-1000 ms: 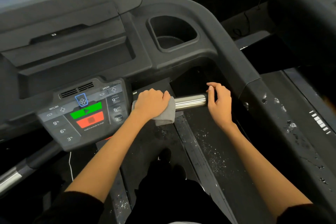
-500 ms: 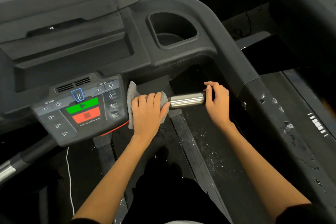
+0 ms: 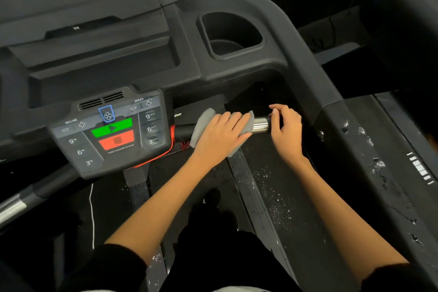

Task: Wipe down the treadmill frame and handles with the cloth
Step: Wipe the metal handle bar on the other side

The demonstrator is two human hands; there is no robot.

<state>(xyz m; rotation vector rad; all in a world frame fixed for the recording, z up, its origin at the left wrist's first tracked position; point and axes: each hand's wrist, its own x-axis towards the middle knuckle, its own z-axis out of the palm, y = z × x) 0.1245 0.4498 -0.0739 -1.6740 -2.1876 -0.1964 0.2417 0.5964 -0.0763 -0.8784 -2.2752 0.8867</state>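
Nearby, control panel (image 3: pixel 111 133), cup holder (image 3: pixel 233 35)

2 bare forearms are seen, uncovered from wrist to near the elbow. Black sleeves (image 3: pixel 123 265) are worn pushed up, one on each arm, the right sleeve (image 3: pixel 400 275) showing only at the frame's lower corner. No rings, watch or bracelets are visible on the left hand (image 3: pixel 220 135) or right hand (image 3: pixel 288 130). Dark clothing (image 3: pixel 220 244) is seen below, between the arms.
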